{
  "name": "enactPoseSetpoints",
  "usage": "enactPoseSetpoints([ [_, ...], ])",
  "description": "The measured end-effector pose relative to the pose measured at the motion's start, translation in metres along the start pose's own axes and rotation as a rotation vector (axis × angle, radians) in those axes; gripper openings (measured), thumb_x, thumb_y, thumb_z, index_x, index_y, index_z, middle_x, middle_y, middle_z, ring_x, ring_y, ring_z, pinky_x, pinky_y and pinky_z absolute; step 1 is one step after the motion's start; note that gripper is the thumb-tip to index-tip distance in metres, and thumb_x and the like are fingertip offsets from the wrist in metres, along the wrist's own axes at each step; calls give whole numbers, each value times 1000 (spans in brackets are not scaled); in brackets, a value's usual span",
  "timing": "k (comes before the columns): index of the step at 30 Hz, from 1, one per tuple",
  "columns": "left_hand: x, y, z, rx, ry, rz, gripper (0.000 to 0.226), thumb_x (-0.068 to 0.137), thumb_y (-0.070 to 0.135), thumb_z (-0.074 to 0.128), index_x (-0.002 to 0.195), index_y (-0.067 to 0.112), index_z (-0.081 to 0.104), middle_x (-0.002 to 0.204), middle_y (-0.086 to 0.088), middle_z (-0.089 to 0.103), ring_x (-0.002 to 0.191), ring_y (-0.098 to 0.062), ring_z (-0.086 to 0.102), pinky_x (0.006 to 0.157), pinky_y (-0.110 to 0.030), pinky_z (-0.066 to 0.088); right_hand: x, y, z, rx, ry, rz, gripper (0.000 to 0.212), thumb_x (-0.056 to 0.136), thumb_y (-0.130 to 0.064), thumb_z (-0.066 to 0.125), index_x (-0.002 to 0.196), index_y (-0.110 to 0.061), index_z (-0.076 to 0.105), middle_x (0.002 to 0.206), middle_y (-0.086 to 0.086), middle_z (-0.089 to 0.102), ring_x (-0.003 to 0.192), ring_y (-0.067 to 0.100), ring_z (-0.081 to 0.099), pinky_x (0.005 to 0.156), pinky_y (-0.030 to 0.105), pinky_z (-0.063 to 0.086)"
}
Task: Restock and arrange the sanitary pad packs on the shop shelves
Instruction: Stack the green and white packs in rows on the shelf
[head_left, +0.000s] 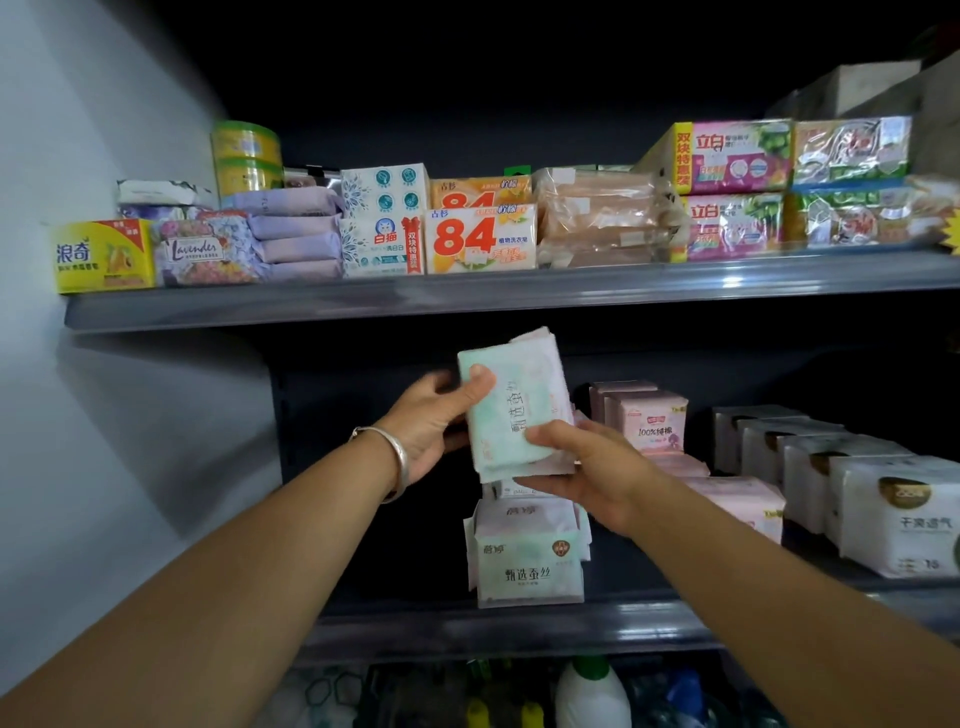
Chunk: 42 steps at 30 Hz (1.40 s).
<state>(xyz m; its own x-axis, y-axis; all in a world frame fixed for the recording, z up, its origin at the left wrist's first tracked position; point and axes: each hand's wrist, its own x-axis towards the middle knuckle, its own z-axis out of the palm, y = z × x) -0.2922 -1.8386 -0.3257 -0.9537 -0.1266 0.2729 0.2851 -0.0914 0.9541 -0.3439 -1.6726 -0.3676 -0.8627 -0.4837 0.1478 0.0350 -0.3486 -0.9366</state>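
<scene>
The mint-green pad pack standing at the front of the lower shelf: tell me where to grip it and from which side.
Grip the mint-green pad pack by its two narrow side edges near the top, coming from the front and slightly above. It stands upright with its broad face forward, sides clear, while more packs sit close behind it.

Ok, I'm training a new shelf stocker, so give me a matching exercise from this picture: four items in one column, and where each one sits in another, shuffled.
Items
1. mint-green pad pack
2. yellow soap box
3. white pad packs with gold logo
4. white bottle with green cap

Places
A. top shelf, far left
B. bottom shelf, below the pads
C. held in both hands, above the pad stack on the middle shelf
D. middle shelf, far right

Pairs: 1-C, 2-A, 3-D, 4-B
</scene>
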Motion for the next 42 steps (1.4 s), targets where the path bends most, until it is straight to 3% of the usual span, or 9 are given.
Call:
enactPoseSetpoints([
  [4,-8,-9,-5,262,-69,-129,46,77,15,74,117,15,51,110,-7,68,95,-25,68,76,-45,57,-7,10,6,-45,-22,48,39,81,-17,71,115,-2,60,112,14,66,105,31,64,85,41,56],
  [7,-5,-1,-12,251,-17,-10,45,76,0,71,113,19,55,111,-8,67,94,-26,67,82,-42,56,-10,5,-1,-297,-31,23,61,65,-36,78,117,-11,57,115,10,64,107,29,61,85,37,55],
  [14,8,18,-15,381,-94,156,60,67,-3,77,117,25,57,117,-2,63,106,-20,63,92,-37,52,7,-36,-26,-325,-23,-147,91,59,-26,85,137,-23,39,128,1,56,109,24,62,87,37,54],
  [17,16,16,-7,433,-154,152,65,69,-7,74,122,25,53,125,2,57,110,-15,60,95,-37,51,9,-48,-29,-477,-140,-85,65,62,-24,80,123,-19,58,112,2,70,101,20,67,78,31,53],
  [21,37,8,0,361,-136,209,65,70,-4,75,123,25,52,130,2,52,116,-14,56,99,-36,47,22,-53,-34,-472,-80,-93,31,75,-11,73,105,-11,67,98,5,74,84,18,71,64,27,54],
  [27,79,-7,2,328,60,243,61,83,23,69,135,10,43,132,1,50,117,-10,51,101,-25,39,64,-51,-52,-281,161,-201,39,70,-9,78,107,-4,64,98,9,73,80,21,71,59,27,53],
  [31,102,-30,-10,459,132,196,45,97,34,44,136,12,44,132,2,47,123,-16,44,103,-25,30,106,-45,-63,-269,247,-245,44,68,-5,80,108,-3,63,101,12,71,87,28,70,80,41,57],
  [37,145,-59,-24,572,113,137,46,100,37,32,136,13,46,144,-2,44,133,-17,39,115,-38,27,160,-35,-69,-250,245,-261,43,70,2,76,110,6,62,107,20,68,94,35,67,87,46,53],
  [42,175,-76,-29,574,100,122,44,101,35,31,135,13,47,142,-1,46,132,-17,40,112,-31,27,199,-25,-71,-196,212,-264,32,74,7,71,106,5,64,108,25,66,97,39,65,88,51,52],
])
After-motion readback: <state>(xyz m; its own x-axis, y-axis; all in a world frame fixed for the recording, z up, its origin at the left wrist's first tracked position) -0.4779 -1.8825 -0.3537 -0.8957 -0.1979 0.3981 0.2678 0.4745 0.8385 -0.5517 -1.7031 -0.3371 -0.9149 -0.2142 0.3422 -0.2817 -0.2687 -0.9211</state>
